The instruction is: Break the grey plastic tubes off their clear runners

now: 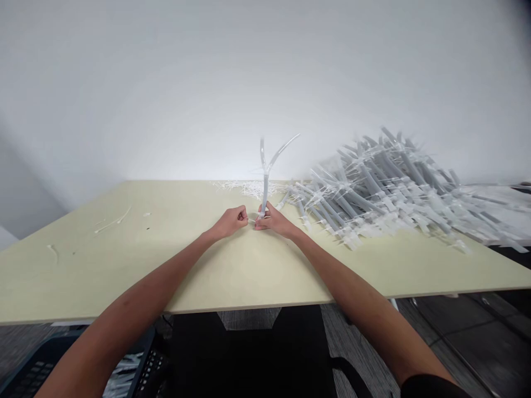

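Observation:
My right hand (276, 220) is closed around the base of a small bundle of clear plastic tubes (265, 182), held upright on the pale tabletop (166, 260); the tube tops curve and fork above. My left hand (232, 220) is a fist just left of the bundle's base, pinching something thin and white that I cannot make out. Both hands nearly touch, in the middle of the table toward its far side.
A big heap of tied grey tube bundles (385, 188) covers the table's right side. Small white clippings (249, 188) lie along the far edge, and loose white ties (114, 221) at the left. A dark crate (37, 370) with white bits stands below left.

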`<state>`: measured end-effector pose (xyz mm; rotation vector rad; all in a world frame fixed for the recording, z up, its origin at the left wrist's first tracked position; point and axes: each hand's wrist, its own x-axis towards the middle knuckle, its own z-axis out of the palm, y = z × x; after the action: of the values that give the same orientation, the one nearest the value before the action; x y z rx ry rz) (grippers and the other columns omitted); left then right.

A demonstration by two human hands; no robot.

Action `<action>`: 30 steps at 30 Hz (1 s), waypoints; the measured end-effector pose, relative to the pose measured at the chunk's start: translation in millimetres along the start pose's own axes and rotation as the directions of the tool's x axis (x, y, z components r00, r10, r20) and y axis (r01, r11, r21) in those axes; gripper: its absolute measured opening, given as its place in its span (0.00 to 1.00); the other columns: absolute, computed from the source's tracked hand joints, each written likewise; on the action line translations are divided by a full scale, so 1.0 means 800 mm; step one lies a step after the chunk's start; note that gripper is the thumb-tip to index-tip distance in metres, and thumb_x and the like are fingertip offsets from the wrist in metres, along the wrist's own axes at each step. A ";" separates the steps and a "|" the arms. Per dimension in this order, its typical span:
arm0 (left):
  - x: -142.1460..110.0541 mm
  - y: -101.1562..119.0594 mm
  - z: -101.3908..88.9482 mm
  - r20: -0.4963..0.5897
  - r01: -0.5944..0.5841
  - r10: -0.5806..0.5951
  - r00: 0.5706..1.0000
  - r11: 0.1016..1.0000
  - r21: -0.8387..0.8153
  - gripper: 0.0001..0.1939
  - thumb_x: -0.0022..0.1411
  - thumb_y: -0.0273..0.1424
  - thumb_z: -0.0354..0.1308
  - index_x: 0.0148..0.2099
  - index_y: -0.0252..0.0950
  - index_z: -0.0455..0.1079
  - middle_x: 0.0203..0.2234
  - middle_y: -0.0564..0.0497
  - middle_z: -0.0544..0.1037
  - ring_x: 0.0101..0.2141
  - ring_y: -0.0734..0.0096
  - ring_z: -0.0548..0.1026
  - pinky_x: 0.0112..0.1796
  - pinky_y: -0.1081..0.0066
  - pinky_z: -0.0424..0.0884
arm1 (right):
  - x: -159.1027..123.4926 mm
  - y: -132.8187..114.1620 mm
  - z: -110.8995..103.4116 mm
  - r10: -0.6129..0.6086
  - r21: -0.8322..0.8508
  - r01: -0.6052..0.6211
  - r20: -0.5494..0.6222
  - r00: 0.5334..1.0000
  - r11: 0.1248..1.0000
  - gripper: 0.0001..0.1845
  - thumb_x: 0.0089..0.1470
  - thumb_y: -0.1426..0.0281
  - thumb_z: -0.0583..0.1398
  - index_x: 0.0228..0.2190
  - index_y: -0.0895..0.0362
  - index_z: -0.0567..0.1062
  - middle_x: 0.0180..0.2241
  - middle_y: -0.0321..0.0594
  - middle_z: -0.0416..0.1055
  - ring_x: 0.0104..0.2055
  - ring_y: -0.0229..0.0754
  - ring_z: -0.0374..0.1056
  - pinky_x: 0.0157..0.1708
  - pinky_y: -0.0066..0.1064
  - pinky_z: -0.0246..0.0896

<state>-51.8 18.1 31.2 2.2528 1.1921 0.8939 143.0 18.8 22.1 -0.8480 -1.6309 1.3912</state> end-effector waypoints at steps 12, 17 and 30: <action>-0.002 -0.002 0.005 -0.081 0.153 -0.178 0.981 0.957 -0.247 0.11 0.53 0.39 0.52 0.33 0.35 0.63 0.25 0.54 0.69 0.24 0.75 0.68 0.28 0.73 0.63 | -0.005 -0.006 -0.003 -0.005 0.091 0.008 -0.037 0.999 0.996 0.18 0.44 0.62 0.63 0.34 0.54 0.63 0.28 0.34 0.67 0.32 0.38 0.69 0.39 0.40 0.68; -0.003 0.009 0.008 0.013 0.164 -0.175 0.984 0.887 -0.432 0.18 0.53 0.44 0.53 0.36 0.33 0.65 0.30 0.50 0.71 0.29 0.74 0.68 0.32 0.73 0.65 | -0.003 -0.011 -0.001 -0.068 0.071 0.074 -0.095 0.993 0.995 0.19 0.43 0.60 0.63 0.34 0.55 0.64 0.30 0.36 0.67 0.34 0.39 0.68 0.29 0.31 0.66; -0.007 0.017 0.018 0.064 0.150 -0.136 0.989 0.878 -0.455 0.18 0.55 0.45 0.51 0.32 0.33 0.66 0.30 0.49 0.71 0.32 0.72 0.68 0.36 0.70 0.65 | 0.004 -0.004 0.005 -0.149 0.067 0.164 -0.178 0.973 0.984 0.18 0.40 0.61 0.64 0.32 0.55 0.66 0.25 0.32 0.67 0.30 0.36 0.65 0.34 0.31 0.62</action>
<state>-36.4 4.8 27.9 1.7680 0.9905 0.9622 138.0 19.6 25.2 -0.7535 -1.4661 1.2307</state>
